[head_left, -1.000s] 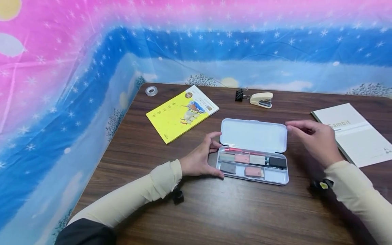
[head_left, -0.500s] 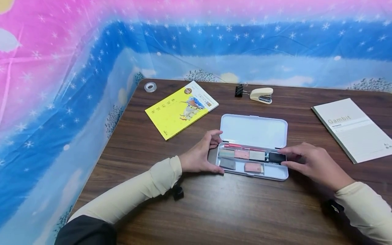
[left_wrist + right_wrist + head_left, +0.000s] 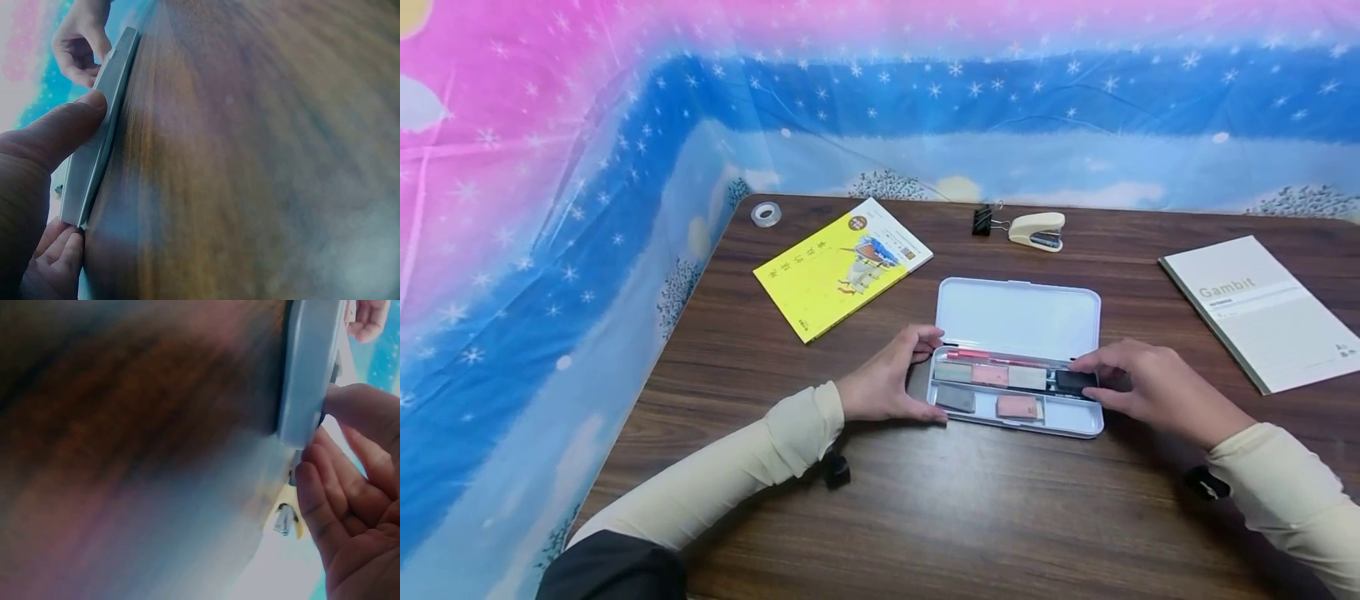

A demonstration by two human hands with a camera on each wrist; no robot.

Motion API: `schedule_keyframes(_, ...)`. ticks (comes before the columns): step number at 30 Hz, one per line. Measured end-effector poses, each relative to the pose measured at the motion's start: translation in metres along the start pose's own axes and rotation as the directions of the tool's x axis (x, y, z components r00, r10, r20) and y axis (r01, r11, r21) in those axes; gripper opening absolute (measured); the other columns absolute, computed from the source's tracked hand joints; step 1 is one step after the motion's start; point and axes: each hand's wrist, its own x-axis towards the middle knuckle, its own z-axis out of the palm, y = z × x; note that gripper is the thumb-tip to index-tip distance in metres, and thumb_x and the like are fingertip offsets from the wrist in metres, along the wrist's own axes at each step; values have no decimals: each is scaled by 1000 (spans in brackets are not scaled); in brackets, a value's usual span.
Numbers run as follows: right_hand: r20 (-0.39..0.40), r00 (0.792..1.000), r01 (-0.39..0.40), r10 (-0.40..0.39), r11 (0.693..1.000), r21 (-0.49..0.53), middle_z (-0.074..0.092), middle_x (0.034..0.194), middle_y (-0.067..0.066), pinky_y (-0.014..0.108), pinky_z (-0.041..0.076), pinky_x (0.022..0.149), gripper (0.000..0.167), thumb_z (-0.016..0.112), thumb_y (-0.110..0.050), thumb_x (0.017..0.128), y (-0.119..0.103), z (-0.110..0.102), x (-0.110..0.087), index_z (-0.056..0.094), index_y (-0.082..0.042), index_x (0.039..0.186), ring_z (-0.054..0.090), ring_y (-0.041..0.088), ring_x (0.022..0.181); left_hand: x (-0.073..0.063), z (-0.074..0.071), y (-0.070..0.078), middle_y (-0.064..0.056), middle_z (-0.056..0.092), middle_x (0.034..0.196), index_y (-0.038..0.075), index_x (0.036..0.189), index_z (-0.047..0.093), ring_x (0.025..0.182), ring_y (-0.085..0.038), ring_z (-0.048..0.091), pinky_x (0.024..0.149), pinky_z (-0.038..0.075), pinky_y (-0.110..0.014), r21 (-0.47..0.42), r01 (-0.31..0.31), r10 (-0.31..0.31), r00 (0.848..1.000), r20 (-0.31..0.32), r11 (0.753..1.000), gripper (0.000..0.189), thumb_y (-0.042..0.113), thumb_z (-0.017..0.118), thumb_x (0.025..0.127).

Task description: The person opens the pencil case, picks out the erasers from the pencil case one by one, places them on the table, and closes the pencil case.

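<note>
An open white pencil case (image 3: 1018, 317) lies on the table in the head view, its lid tipped back. Thumb and fingers of my left hand (image 3: 887, 379) hold its left end; in the left wrist view the thumb presses the case's front wall (image 3: 94, 147). At the right end, my right hand (image 3: 1157, 387) pinches a black block (image 3: 1072, 382), probably an eraser, between thumb and index finger. Pink and grey eraser-like blocks, among them a pink eraser (image 3: 1017, 407) and a dark grey block (image 3: 955, 399), sit in the compartments. A red pen (image 3: 973, 356) lies along the hinge side.
Behind the case are a yellow book (image 3: 842, 271), a tape roll (image 3: 766, 215), a black binder clip (image 3: 982, 221) and a cream stapler (image 3: 1036, 231). A notebook (image 3: 1262, 317) lies at the right. A patterned curtain (image 3: 955, 100) borders the table.
My right hand has moved from the lid's right edge down to the black block, its thumb and index finger now closing on it. The left hand stays on the case's left end.
</note>
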Motion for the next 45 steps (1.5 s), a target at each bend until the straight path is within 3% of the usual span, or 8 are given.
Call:
schedule_keyframes(8, -144, 989, -2, 17, 994, 105, 77, 105, -6, 8, 54, 79, 46, 93, 1, 76, 14, -6, -16, 78, -17, 115, 71, 6, 88, -1, -1, 3, -12, 38, 151, 6, 153, 34, 138, -22, 44, 121, 37, -24, 42, 7, -8, 1000, 24, 999, 98, 23, 96, 80)
schedule_keyframes(12, -179, 981, -62, 71, 997, 53, 77, 104, -4, 0, 47, 81, 48, 94, 3, 74, 31, -17, -29, 78, -16, 115, 69, 6, 88, -2, -2, 3, -12, 38, 151, 6, 154, 34, 138, -21, 44, 121, 37, -24, 34, 4, -5, 1000, 19, 999, 98, 22, 96, 80)
schedule_keyframes(16, -192, 974, -128, 118, 991, -43, 77, 100, 3, -1, 46, 74, 48, 95, 3, 71, 56, -24, -45, 78, -11, 113, 66, 5, 85, -3, -2, 2, -12, 38, 151, 6, 154, 34, 138, -21, 44, 120, 37, -24, 30, 4, -4, 1000, 15, 1000, 98, 21, 96, 79)
schedule_keyframes(21, -169, 975, -161, 143, 983, -93, 77, 99, 6, 1, 46, 69, 45, 95, 2, 72, 76, -25, -53, 78, -7, 113, 66, 10, 84, -3, -3, 2, -12, 38, 151, 7, 154, 34, 139, -21, 44, 120, 37, -24, 30, 10, -11, 1000, 15, 1000, 98, 22, 97, 79)
schedule_keyframes(29, -134, 983, -139, 124, 985, -106, 77, 100, 7, 10, 46, 71, 40, 93, 0, 77, 86, -26, -40, 78, -6, 113, 67, 19, 85, -2, -3, 2, -12, 38, 151, 8, 154, 34, 139, -22, 45, 120, 37, -24, 17, 11, -12, 1000, 22, 1000, 97, 21, 96, 80)
schedule_keyframes(32, -102, 984, -156, 147, 983, -94, 77, 102, 9, 17, 50, 71, 38, 90, 0, 80, 87, -28, -36, 78, -4, 115, 69, 22, 87, -2, -3, 1, -12, 38, 151, 8, 154, 34, 139, -21, 45, 120, 37, -24, 15, 15, -15, 1000, 19, 1000, 96, 21, 96, 81)
schedule_keyframes(40, -48, 972, -233, 230, 970, -73, 76, 105, 19, 51, 58, 74, 32, 86, -3, 86, 93, -31, -17, 77, 2, 116, 72, 32, 90, -3, -5, 0, -11, 38, 152, 9, 153, 34, 139, -21, 44, 120, 37, -24, 16, 23, -23, 1000, 20, 1000, 95, 21, 95, 81)
schedule_keyframes(45, -88, 974, -216, 208, 972, -89, 75, 103, 18, 50, 59, 74, 35, 88, -5, 85, 84, -33, -12, 75, 2, 117, 71, 31, 88, -1, -4, 0, -12, 37, 152, 9, 154, 34, 140, -22, 44, 120, 38, -25, 22, 17, -17, 1000, 23, 1000, 97, 22, 96, 80)
